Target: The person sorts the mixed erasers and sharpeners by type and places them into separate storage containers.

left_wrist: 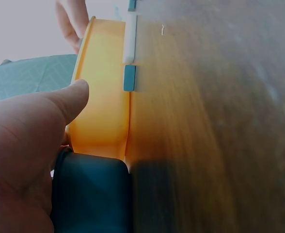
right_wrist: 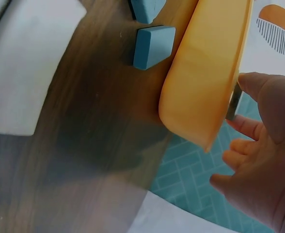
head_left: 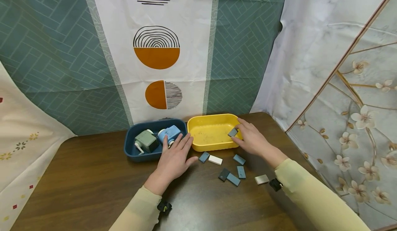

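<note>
My right hand (head_left: pixel 253 140) pinches a small grey-blue rectangular block (head_left: pixel 233 132) between thumb and fingertip, at the right end of the yellow tray (head_left: pixel 198 147). In the right wrist view the block (right_wrist: pixel 234 103) shows partly behind the tray's rim. My left hand (head_left: pixel 174 158) lies with its fingers extended over the right end of the dark blue tray (head_left: pixel 131 157), close to the yellow one. That blue tray holds a green boxy item (head_left: pixel 146 140) and a light blue one (head_left: pixel 170 132), both with white parts; their kind is unclear.
In front of the yellow tray several blocks lie scattered on the brown table (head_left: pixel 93 186): a white block (head_left: pixel 215 160), a dark block (head_left: pixel 223 174), a pale block (head_left: pixel 262 179) and blue-grey ones such as this block (head_left: pixel 239 159). A patterned curtain (head_left: pixel 161 96) hangs behind the trays.
</note>
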Available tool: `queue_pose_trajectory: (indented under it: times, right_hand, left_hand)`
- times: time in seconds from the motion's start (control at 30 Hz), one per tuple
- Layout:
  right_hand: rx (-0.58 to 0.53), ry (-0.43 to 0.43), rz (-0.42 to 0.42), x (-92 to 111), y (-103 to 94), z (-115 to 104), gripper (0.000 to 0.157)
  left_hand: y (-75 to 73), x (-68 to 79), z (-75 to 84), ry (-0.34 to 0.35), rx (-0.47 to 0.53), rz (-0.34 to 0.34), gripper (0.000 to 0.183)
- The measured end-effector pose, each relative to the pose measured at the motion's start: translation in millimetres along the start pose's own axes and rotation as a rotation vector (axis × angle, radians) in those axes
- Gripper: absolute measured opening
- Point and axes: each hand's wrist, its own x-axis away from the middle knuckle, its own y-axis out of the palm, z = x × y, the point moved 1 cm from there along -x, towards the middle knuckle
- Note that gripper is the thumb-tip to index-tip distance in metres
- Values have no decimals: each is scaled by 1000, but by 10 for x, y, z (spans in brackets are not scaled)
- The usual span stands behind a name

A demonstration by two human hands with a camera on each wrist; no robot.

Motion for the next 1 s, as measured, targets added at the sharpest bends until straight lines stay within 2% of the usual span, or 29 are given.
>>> queue_pose_trajectory:
  times: [0.53, 1.0]
  right_hand:
    - [10, -22, 9, -169, 67, -70, 45]
    - [8, 0, -37, -268, 116, -107, 46]
  left_hand:
    - [-20, 5, 19, 1, -3, 11, 83]
    - [-10, 7, 16, 3, 3, 13, 82]
